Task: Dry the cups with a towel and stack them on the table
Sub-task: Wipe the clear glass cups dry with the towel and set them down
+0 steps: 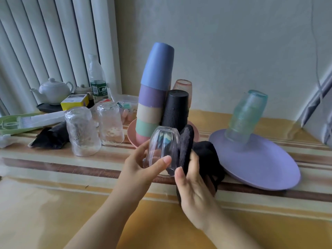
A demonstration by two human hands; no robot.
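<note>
Head view: left hand [143,168] grips an inverted clear cup [164,142] just in front of the pink plate [132,134]; right hand [193,187] clutches the black towel [206,157] against the cup's side, right of that plate; stacked coloured cups [154,90] stand on the plate.

Both forearms bare, no sleeves.

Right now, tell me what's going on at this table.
A person is drying a clear glass cup: the left hand grips it upside down while the right hand presses a black towel against its side. Colourful plastic cups are already stacked upside down on a pink plate, and green glasses sit on a purple plate.
</note>
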